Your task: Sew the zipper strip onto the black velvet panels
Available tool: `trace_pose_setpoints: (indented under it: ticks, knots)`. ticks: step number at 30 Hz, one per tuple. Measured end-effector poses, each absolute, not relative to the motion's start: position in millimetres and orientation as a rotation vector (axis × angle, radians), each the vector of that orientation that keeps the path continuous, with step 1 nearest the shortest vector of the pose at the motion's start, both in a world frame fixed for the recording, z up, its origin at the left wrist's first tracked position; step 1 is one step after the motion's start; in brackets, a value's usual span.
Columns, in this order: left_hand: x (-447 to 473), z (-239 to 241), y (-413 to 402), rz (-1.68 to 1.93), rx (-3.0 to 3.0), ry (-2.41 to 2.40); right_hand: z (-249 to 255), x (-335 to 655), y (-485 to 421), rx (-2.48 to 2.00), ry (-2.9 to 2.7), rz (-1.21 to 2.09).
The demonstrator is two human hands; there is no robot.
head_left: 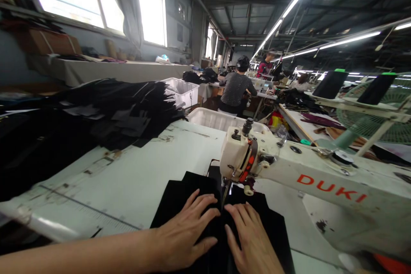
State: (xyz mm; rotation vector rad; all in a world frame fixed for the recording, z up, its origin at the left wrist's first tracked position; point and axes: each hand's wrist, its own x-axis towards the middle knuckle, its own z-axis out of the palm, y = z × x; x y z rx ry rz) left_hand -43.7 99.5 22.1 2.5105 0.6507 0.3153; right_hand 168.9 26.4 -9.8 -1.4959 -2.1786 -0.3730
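A piece of black fabric [170, 205] lies on the pale sewing table [189, 150], under the needle area of a white sewing machine [276, 171] marked DUKI. My left hand [191, 227] rests on the fabric to the left of the needle, fingers spread and lying fairly flat. On the right side of the needle, my right hand [247, 235] also lies on the cloth with its fingers stretched forward. Both sets of fingertips are close to the presser foot, one on either side. The stitching point itself is partly hidden by the machine head.
A large heap of black cut pieces [128, 111] covers the table's left. White plastic bins [208, 117] stand behind the table. Black thread cones [330, 84] and a green fan [379, 111] are at right. A co-worker [236, 90] sits ahead, back turned.
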Motion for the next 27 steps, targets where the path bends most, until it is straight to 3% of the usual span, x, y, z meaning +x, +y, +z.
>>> trace_pose_setpoints:
  ticks: [11, 27]
  knots:
    - [-46.4, 30.3, 128.9, 0.282, 2.582, 0.666, -7.1, 193.0, 25.9, -1.442, -2.329, -0.405]
    - [5.8, 33.5, 229.5, -0.016, 2.672, 0.071, -0.8, 177.5, 26.4, -1.514, -2.275, -0.073]
